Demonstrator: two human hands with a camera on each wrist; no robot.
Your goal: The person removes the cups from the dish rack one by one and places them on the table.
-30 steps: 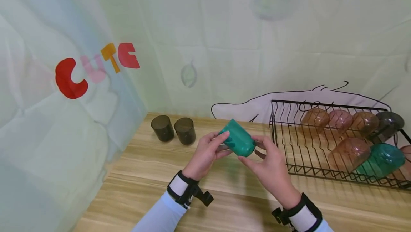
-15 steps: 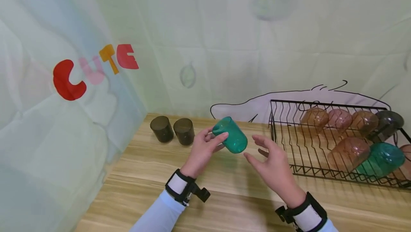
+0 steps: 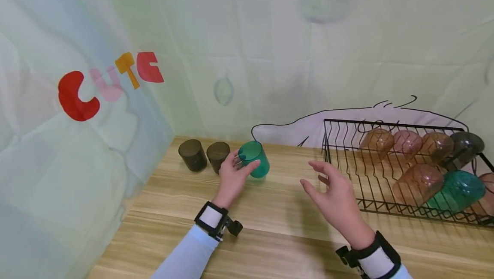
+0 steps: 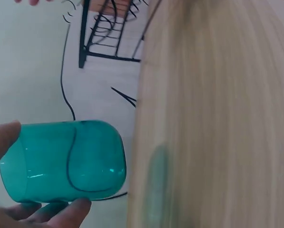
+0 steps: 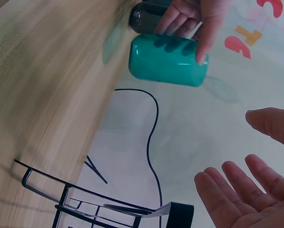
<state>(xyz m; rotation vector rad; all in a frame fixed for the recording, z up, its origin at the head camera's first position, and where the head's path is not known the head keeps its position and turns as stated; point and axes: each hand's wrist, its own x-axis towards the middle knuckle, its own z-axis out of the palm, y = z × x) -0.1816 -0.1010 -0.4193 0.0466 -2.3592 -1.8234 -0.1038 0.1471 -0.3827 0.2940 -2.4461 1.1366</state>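
My left hand [image 3: 233,176] grips a clear teal cup [image 3: 256,163] by its side, thumb and fingers around the wall. The cup stands nearly upright, mouth up, right beside two dark grey cups [image 3: 193,155]. In the left wrist view the teal cup [image 4: 80,161] hangs close over the tabletop, with a gap under its base. My right hand [image 3: 335,197] is empty, fingers loosely bent and thumb apart, between the teal cup and the rack. The right wrist view shows that hand's spread fingers [image 5: 220,194] away from the cup.
A black wire rack [image 3: 393,124] stands on the right of the wooden table [image 3: 270,244]. Several upturned cups sit in it, among them an orange cup [image 3: 376,142], a dark grey cup [image 3: 468,146] and a teal cup [image 3: 457,189]. A printed cloth [image 3: 247,22] hangs behind.
My right hand has let go of the teal cup and drawn back to the right. The left hand has carried the cup leftward toward the dark cups and turned it more upright.
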